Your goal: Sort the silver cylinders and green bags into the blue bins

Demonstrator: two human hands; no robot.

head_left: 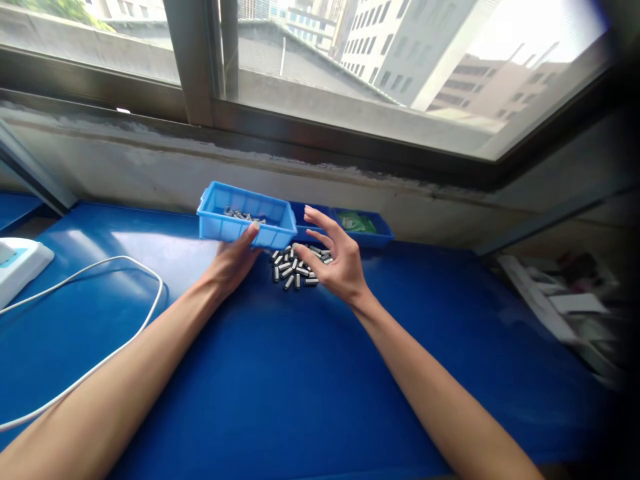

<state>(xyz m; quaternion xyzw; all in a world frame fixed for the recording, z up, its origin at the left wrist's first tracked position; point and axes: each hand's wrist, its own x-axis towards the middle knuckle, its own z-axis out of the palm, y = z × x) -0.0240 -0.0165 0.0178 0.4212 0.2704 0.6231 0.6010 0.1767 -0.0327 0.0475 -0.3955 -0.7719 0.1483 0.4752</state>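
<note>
My left hand (pixel 236 261) grips a light blue plastic bin (pixel 235 230) by its near wall, thumb over the rim and fingers beneath. Small grey metal parts (pixel 243 215), perhaps screws, lie inside it. The bin is held up above the table. My right hand (pixel 340 257) is open beside the bin's right end, fingers spread and apart from it. Below both hands a pile of small metal cylinders (pixel 295 267) with dark ends lies loose on the blue table; my right hand partly covers it.
Behind my right hand, a darker blue bin (pixel 383 233) holds a green packet (pixel 356 222). A white cable (pixel 155 300) loops over the blue table (pixel 300 400) from a white device (pixel 23 270) at left. Blurred items (pixel 575 303) lie at right. A window (pixel 320 117) is behind.
</note>
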